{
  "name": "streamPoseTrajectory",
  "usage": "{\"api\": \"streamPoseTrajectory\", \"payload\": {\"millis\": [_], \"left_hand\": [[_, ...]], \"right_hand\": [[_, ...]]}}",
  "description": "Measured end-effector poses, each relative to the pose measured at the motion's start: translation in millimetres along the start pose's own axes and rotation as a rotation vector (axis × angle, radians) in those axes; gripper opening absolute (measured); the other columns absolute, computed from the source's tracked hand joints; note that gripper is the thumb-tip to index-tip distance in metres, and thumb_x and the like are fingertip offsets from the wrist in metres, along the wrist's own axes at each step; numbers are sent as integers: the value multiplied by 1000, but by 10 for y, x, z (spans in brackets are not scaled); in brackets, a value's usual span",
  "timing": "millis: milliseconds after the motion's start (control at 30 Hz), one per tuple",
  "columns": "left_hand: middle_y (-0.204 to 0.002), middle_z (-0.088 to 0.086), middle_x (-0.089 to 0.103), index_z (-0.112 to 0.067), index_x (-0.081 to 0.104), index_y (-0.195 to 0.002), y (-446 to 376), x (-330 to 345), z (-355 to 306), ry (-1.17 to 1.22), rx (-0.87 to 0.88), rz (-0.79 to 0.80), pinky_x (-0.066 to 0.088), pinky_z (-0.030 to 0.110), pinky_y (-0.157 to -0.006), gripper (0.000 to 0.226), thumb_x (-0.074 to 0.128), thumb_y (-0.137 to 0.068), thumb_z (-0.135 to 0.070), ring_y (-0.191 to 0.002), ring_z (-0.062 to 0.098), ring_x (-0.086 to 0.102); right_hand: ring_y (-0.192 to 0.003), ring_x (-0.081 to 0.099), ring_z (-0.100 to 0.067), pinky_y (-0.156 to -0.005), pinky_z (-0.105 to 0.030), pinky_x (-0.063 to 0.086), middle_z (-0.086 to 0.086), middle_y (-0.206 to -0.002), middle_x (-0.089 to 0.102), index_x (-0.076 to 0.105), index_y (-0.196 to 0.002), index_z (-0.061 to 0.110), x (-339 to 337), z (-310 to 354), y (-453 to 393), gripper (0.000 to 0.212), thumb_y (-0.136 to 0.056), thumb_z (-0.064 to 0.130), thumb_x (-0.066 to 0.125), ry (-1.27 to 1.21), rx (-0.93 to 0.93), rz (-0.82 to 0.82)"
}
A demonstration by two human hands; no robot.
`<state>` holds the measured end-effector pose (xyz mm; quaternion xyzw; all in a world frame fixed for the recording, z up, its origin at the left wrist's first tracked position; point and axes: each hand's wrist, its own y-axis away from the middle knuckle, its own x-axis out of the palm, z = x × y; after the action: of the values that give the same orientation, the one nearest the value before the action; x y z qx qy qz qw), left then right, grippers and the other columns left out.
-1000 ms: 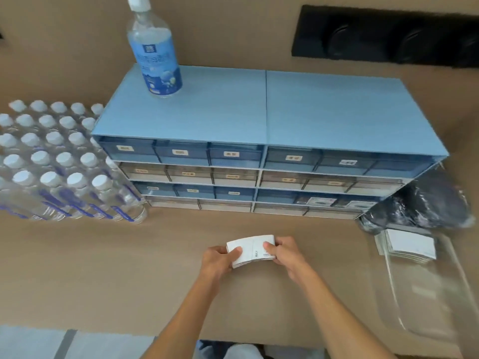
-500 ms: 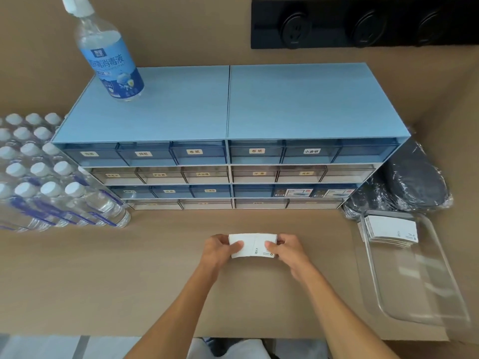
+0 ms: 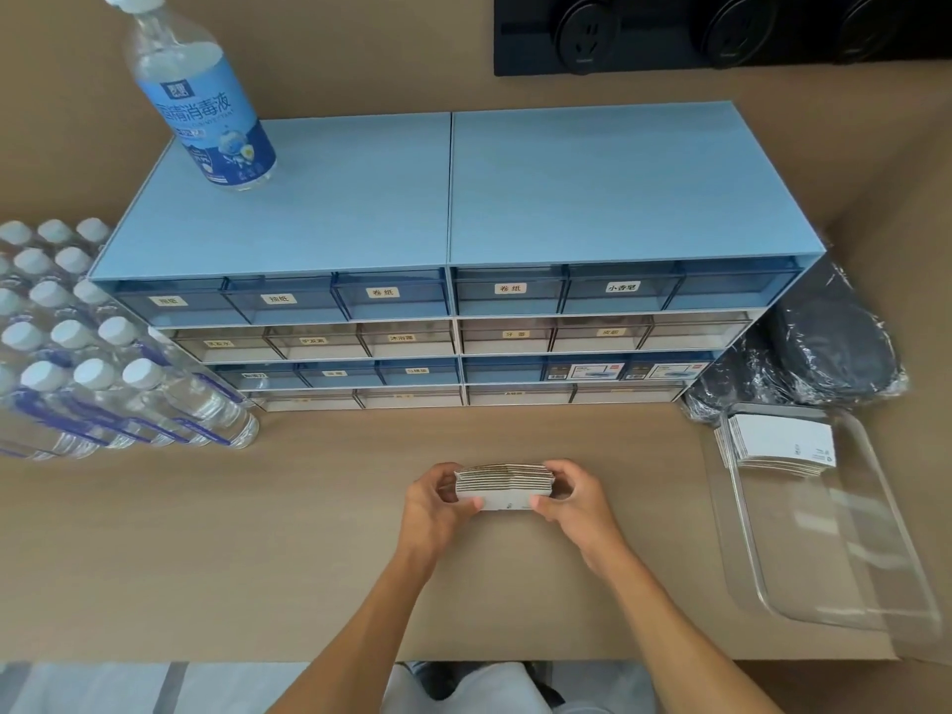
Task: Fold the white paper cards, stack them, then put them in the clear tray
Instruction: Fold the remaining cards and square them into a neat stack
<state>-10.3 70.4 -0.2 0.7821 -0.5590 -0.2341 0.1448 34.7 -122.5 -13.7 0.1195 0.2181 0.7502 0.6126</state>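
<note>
A stack of folded white paper cards (image 3: 505, 488) stands on edge on the tan table, just in front of me at the centre. My left hand (image 3: 431, 502) grips its left end and my right hand (image 3: 571, 499) grips its right end, thumbs on the near face. A clear tray (image 3: 870, 548) lies at the right side of the table. Another stack of white cards (image 3: 780, 440) rests in the tray's far end.
A blue drawer cabinet (image 3: 448, 280) stands behind the hands, with a sanitiser bottle (image 3: 198, 95) on top. A shrink-wrapped pack of water bottles (image 3: 98, 353) sits at the left. A black item in plastic wrap (image 3: 824, 353) lies behind the tray.
The card stack has been tipped from lying flat in my hands to standing on its edge on the table. My head has turned right and down, shifting the view.
</note>
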Motion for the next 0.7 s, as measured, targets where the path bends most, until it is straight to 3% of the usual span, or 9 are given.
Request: {"api": "streamPoseTrajectory", "payload": {"millis": [100,267,467,700], "left_hand": [[-103,7,72,-2,61,-119,48,15,59,25,16,7,55,13,-73,48,74,-76,16,-85,10,67],[-112,7,74,-6,62,-121,69,25,119,10,64,16,56,30,-92,47,75,-78,10,-104,22,69],[-111,-3,73,-18,62,-120,107,67,200,-8,66,-1,55,33,-95,46,76,-81,1,-104,16,68],[-115,0,72,-20,61,-121,99,78,257,-36,76,-14,56,29,-91,49,78,-79,-2,-102,16,66]], "right_hand": [[-92,66,-18,-83,-30,53,-8,-112,68,61,-118,7,24,-74,25,48,-76,-12,70,-39,9,1],[-90,66,-15,-67,-23,53,3,-114,68,60,-118,17,31,-110,66,42,-81,4,75,-96,4,19],[-67,59,-11,-58,-23,51,4,-96,66,61,-116,16,108,-142,95,28,-89,22,69,-135,43,-70],[-67,60,-11,-59,-23,53,3,-101,64,59,-111,25,160,-140,128,23,-90,22,67,-140,37,-112]]}}
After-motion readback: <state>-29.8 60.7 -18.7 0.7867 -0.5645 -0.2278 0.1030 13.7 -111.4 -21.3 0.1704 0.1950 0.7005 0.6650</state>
